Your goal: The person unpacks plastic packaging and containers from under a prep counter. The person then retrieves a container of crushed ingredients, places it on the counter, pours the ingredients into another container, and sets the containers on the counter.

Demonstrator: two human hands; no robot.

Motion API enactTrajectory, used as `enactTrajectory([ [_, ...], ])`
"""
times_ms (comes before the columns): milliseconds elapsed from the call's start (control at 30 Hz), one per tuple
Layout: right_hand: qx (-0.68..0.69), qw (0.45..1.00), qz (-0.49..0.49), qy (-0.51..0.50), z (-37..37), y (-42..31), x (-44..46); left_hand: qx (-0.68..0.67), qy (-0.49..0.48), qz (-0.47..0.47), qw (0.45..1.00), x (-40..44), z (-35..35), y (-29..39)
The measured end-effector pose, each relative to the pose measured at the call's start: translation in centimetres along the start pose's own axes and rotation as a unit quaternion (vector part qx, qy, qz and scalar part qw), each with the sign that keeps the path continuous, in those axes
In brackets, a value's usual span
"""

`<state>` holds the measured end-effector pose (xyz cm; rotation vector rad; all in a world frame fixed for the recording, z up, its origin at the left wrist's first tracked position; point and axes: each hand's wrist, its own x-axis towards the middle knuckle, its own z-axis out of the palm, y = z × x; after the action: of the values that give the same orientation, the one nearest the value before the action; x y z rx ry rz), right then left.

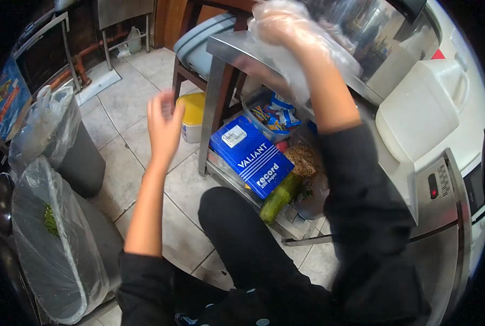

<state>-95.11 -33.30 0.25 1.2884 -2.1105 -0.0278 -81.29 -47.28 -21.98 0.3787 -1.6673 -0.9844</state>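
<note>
My right hand (277, 24) is raised over the corner of the steel table (237, 51), its fingers closed around a clear plastic bag (329, 51) that drapes beside my forearm. My left hand (165, 122) hangs in the air with the fingers apart and holds nothing; its fingertips are a little blurred. Just behind it on the floor stands a tub with a yellow lid (192, 108). On the shelf below the table lies a blue record book (251, 156). A green vegetable or similar long green item (281, 198) pokes out from under the book.
Two lined bins (85, 157) stand at left, the nearer bin (98, 233) with greens inside. A plastic container of small packets (277, 117) sits on the shelf. A white jug (416, 108) is at right, and a wooden chair (180, 81) holds grey-blue basins (204, 46).
</note>
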Motion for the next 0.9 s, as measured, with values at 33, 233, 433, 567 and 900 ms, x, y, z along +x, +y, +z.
enactTrajectory([
  [33,0.048,0.994,-0.045,0.09,-1.4,-1.5,-2.7,0.008,0.022,0.088,0.996,3.2,1.2,2.2],
  [233,0.277,0.921,-0.012,-0.272,4.5,-6.1,-18.3,0.123,-0.019,0.179,0.976,12.4,6.2,9.7],
  [433,0.164,0.937,0.264,-0.16,25.3,4.7,-21.3,0.153,-0.029,0.209,0.965,11.6,11.7,5.3],
  [567,0.11,0.935,0.252,-0.224,25.5,7.8,-20.5,0.038,0.058,0.259,0.963,11.1,12.9,4.7],
  [900,-0.02,0.923,0.254,-0.29,26.3,14.9,-19.9,-0.018,0.131,0.301,0.944,11.9,13.6,3.2],
])
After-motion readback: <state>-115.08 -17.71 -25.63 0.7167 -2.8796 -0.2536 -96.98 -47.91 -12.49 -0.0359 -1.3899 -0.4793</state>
